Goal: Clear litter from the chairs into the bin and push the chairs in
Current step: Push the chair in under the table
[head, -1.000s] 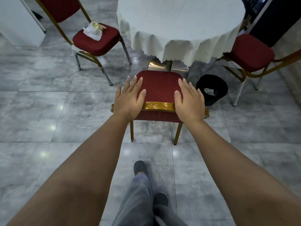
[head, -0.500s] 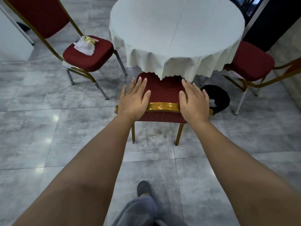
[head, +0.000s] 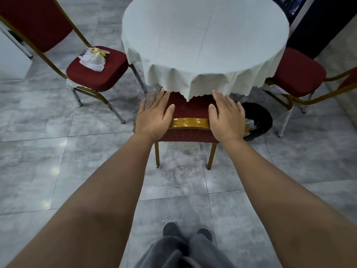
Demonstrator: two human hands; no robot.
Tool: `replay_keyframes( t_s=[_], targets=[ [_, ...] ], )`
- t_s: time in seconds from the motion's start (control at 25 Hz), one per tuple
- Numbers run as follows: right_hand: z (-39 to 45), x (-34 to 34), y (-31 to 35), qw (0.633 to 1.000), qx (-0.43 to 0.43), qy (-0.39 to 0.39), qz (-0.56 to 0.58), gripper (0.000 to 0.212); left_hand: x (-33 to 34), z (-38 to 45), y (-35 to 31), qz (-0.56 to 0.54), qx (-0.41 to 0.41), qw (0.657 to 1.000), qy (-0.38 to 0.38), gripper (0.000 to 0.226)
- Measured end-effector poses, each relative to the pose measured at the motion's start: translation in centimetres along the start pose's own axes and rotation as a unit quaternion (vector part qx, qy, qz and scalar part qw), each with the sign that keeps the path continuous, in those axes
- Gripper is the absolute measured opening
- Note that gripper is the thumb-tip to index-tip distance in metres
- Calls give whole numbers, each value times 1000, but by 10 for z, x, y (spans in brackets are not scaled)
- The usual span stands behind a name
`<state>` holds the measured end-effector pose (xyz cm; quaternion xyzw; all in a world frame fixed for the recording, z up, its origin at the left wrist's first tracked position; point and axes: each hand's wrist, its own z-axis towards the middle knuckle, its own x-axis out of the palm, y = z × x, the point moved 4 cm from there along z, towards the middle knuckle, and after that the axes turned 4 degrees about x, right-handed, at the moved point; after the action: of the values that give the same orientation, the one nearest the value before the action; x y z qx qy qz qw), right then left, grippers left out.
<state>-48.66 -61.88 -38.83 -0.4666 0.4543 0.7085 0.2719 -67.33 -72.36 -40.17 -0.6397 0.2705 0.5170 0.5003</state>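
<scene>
Two flat hands, left hand and right hand, fingers straight, are pressing the near chair under the bench, nearly tucked; next, litter on the far-left chair is needing binning in the bin, right.

Light was pretty dim and flat with a cool cast, seemed to come from overhead since soft glare spots showed on the glossy floor tiles at left. The gold chair rail caught a shiny highlight. Wide-angle lens bent everything at the edges, forearms looked huge, focus mostly sharp
</scene>
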Motion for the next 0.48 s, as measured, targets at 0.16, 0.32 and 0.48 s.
replay_keyframes(
  t_s=[0.16, 0.32, 0.48],
  targets=[
    [8, 2, 2, 1000, -3, 2, 5, 57, 0, 9, 5, -1, 2, 1000, -7, 66],
    [9, 3, 3, 1000, -5, 0, 3, 57, -1, 12, 7, -2, 5, 1000, -12, 69],
    [8, 2, 2, 1000, -3, 14, -3, 58, 0, 12, 7, 8, 4, 1000, 0, 69]
  ],
)
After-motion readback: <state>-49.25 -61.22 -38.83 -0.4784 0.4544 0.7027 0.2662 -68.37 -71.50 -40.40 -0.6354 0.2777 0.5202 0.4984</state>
